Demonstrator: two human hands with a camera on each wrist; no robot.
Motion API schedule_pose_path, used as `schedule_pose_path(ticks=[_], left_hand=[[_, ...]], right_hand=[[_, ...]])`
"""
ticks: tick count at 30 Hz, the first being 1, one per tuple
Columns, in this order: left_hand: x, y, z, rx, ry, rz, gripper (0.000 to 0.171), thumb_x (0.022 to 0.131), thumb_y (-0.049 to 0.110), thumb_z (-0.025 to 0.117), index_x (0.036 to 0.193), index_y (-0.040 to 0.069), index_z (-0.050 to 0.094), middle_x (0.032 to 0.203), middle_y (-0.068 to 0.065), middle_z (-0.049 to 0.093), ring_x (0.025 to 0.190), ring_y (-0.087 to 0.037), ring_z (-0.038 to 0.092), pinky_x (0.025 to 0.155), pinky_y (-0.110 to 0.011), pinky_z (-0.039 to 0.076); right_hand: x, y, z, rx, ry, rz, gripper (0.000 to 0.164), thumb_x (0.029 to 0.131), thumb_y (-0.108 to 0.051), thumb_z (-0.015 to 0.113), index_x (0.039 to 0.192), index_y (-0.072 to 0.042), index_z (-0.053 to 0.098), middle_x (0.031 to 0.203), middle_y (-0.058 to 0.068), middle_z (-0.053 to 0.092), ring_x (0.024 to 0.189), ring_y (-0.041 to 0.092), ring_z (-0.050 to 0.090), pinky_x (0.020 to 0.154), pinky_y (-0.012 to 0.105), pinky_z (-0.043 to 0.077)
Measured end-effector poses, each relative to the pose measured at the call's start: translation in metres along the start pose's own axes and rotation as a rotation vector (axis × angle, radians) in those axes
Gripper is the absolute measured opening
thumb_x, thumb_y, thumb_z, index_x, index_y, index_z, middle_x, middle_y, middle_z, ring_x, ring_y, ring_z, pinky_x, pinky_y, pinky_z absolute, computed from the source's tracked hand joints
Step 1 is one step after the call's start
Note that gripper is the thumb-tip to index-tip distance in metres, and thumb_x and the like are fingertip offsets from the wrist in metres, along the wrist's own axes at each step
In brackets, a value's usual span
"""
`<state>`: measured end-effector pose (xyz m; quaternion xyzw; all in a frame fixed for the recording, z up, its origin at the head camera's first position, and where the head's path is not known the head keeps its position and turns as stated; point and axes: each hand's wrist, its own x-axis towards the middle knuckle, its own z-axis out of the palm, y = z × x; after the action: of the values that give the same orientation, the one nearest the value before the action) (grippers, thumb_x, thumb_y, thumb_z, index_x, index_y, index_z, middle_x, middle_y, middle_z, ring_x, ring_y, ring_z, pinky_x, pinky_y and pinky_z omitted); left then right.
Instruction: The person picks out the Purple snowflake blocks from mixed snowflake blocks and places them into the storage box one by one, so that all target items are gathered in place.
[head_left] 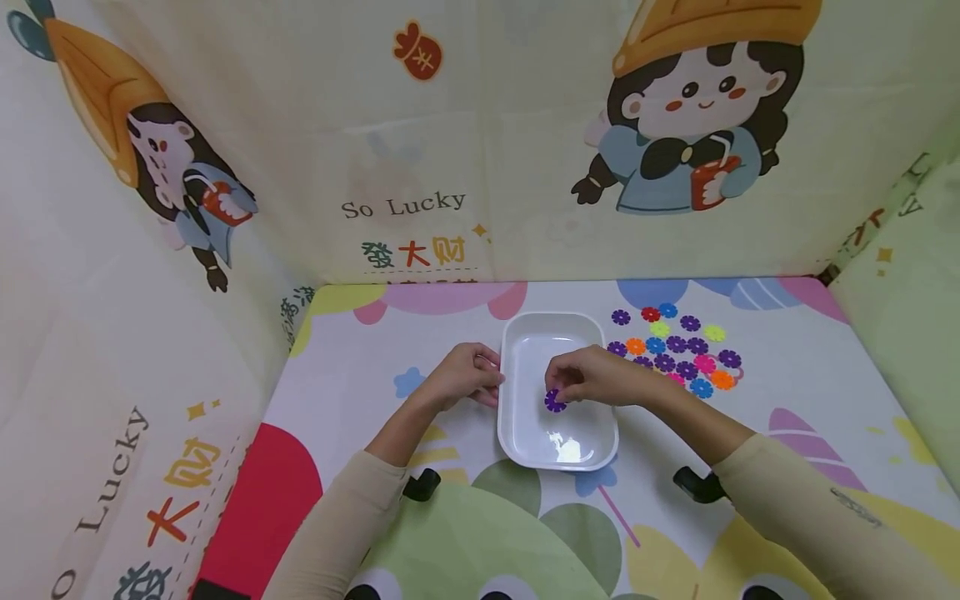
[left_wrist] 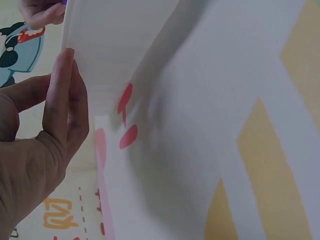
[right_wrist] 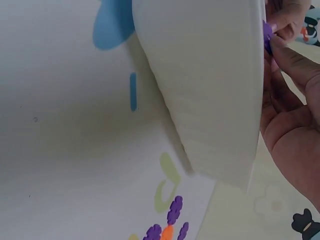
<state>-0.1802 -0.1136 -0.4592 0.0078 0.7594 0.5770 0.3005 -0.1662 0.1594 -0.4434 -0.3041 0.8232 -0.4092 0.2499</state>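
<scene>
A white rectangular tray (head_left: 558,454) sits at the middle of the table. At its left rim is my left hand (head_left: 467,375), thumb and fingers holding the edge; the left wrist view shows the fingers (left_wrist: 60,95) up against the outer wall. Over the tray's inside, my right hand (head_left: 596,375) pinches a purple flower-shaped disc (head_left: 555,402) between thumb and fingertips. That purple disc (right_wrist: 268,37) also shows beyond the tray wall (right_wrist: 215,90) in the right wrist view.
Several loose flower-shaped discs (head_left: 677,344) in purple, blue, orange, pink, red and yellow lie right of the tray, partly behind my right forearm. A printed cloth (head_left: 525,175) stands as a wall at the back, and more hangs at both sides.
</scene>
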Motion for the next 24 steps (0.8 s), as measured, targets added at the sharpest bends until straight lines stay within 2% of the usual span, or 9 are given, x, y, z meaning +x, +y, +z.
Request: schedule_pose_path(ticks=[8, 11, 24], left_hand=[[-0.001, 0.001, -0.001, -0.019, -0.014, 0.001, 0.030, 0.093, -0.005, 0.069, 0.119, -0.007, 0.055, 0.085, -0.014, 0.067, 0.061, -0.018, 0.070, 0.066, -0.045, 0.069], [0.000, -0.001, 0.000, -0.026, -0.018, 0.011, 0.029, 0.093, -0.007, 0.068, 0.119, -0.008, 0.055, 0.084, -0.014, 0.067, 0.061, -0.018, 0.070, 0.063, -0.042, 0.069], [-0.001, 0.000, 0.001, -0.006, -0.007, 0.023, 0.029, 0.093, -0.006, 0.068, 0.119, -0.008, 0.055, 0.091, -0.021, 0.069, 0.062, -0.019, 0.070, 0.062, -0.041, 0.069]], right_hand=[[0.018, -0.003, 0.010, -0.049, -0.068, -0.004, 0.010, 0.091, -0.013, 0.080, 0.096, -0.018, 0.072, 0.085, -0.007, 0.070, 0.079, 0.013, 0.063, 0.074, 0.021, 0.064], [0.023, -0.001, 0.015, -0.074, -0.080, -0.006, 0.011, 0.091, -0.015, 0.081, 0.095, -0.018, 0.072, 0.085, -0.008, 0.069, 0.078, 0.012, 0.062, 0.074, 0.021, 0.063], [0.034, 0.003, 0.037, -0.130, -0.135, -0.010, 0.010, 0.090, -0.011, 0.081, 0.091, -0.016, 0.072, 0.081, -0.009, 0.069, 0.077, 0.006, 0.062, 0.073, 0.019, 0.059]])
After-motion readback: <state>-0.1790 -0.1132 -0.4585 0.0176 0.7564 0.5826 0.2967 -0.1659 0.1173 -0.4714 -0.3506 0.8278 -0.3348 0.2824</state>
